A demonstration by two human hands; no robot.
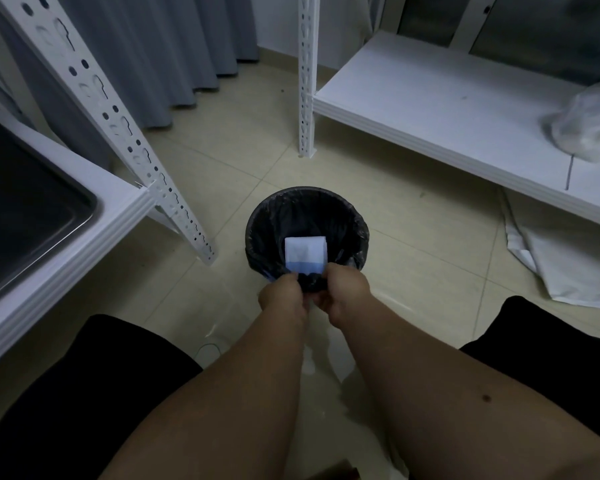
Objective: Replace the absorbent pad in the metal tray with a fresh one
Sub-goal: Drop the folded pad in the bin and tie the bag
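Both hands pinching folded pad

Dim room: beige tiled floor, grey curtains, white slotted metal shelving.

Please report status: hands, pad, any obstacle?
Left hand and right hand both pinch folded pad over lined bin. Metal tray on left shelf, no pad visible. Nothing blocks the drop.

Metal tray cut off at left edge; fingers partly hidden.
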